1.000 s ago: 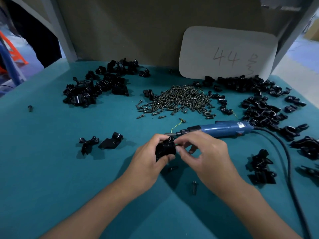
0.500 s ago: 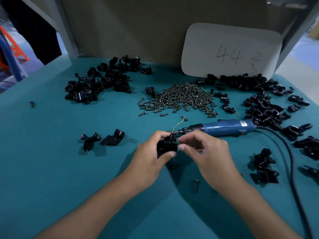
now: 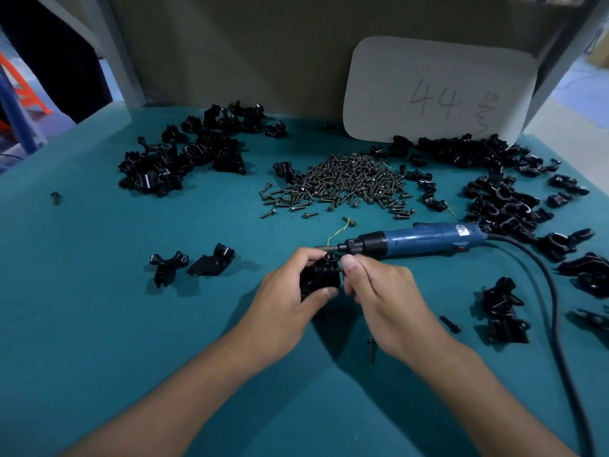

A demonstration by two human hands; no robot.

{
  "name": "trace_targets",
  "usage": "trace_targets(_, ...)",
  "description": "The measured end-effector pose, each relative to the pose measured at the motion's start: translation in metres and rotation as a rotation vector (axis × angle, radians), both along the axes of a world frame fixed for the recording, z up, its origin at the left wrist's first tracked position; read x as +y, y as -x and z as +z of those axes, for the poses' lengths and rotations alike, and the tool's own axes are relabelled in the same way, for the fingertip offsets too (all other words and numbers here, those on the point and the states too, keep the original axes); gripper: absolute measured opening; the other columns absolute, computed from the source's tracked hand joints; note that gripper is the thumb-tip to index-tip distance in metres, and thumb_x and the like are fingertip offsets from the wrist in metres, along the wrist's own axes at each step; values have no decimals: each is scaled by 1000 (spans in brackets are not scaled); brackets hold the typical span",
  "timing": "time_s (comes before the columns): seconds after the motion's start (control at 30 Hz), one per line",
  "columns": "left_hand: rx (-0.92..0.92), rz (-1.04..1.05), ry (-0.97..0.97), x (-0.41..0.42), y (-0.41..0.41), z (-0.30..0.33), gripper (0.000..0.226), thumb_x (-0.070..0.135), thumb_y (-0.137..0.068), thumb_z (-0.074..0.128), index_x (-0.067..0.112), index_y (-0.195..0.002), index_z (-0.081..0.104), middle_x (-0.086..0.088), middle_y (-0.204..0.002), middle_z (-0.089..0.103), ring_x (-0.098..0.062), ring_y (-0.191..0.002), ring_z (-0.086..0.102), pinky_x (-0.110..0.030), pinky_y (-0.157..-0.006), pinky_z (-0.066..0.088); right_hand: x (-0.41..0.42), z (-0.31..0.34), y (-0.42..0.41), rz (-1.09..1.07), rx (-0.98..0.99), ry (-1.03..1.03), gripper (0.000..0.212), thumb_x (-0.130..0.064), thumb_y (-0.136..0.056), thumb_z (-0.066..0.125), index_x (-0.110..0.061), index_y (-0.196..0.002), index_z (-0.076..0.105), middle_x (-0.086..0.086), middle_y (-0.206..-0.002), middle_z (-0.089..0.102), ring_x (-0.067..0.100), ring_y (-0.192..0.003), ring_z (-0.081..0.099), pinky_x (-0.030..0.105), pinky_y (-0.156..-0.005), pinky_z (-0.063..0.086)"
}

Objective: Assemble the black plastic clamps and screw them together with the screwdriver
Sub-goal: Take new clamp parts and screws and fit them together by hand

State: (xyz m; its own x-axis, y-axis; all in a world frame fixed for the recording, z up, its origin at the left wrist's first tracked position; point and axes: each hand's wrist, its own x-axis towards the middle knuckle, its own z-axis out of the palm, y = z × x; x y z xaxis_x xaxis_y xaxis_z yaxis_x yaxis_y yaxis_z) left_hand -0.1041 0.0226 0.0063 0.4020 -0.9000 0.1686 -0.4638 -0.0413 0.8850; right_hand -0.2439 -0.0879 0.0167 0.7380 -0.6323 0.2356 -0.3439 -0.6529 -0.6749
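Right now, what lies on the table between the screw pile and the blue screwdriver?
In the head view, between the screw pile and the blue screwdriver lie one stray screw and a thin yellow-green thread; otherwise bare teal mat.

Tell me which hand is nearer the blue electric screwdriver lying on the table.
Right. The right hand sits just in front of the blue screwdriver, fingertips close below its tip, not touching it. The left hand grips the black clamp, farther left.

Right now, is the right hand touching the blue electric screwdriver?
Apart. The head view shows the right hand at the black clamp that the left hand grips, while the blue electric screwdriver lies on the table beyond, teal cloth showing between them.
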Motion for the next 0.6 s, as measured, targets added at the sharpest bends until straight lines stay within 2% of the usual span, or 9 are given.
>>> trace_targets(0.1,27,-8,-11,1,0,2,31,20,-93,72,24,-120,57,12,-109,70,-8,-104,64,-31,-91,50,-6,2,9,114,62,52,22,-57,-100,35,-38,-93,44,-26,-94,51,0,-90,51,15,-71,38)
trace_targets(0.17,10,-20,-23,2,1,2,30,19,-93,71,25,-119,56,12,-106,69,-7,-101,63,-31,-89,49,-9,4,11,160,130,118,17,-53,-103,31,-40,-97,40,-29,-99,47,-4,-94,48,20,-70,37)
trace_targets(0.3,-18,-27,-23,2,4,2,31,19,-93,71,25,-120,56,11,-104,68,-8,-98,62,-28,-86,49,-8,5,9,153,193,194,39,-61,-100,15,-33,-84,36,-15,-84,47,7,-80,47,34,-63,38)
trace_targets(0.4,-45,-22,-4,1,5,3,32,17,-93,71,24,-121,56,8,-106,67,-12,-99,61,-28,-85,48,-1,5,4,72,110,71,46,-66,-95,15,-32,-75,38,-6,-67,49,16,-64,45,45,-60,38)
trace_targets(0.47,-34,-25,5,1,4,3,31,15,-93,71,23,-120,57,8,-105,68,-12,-99,62,-29,-86,49,2,5,3,46,102,18,50,-69,-93,14,-33,-72,41,-9,-69,52,17,-62,44,43,-59,37)
trace_targets(0.6,4,-25,16,2,3,3,31,16,-92,73,24,-118,58,12,-104,70,-8,-97,64,-29,-85,51,-2,9,11,101,169,148,39,-67,-97,18,-35,-82,36,-16,-79,51,10,-72,48,35,-57,36)
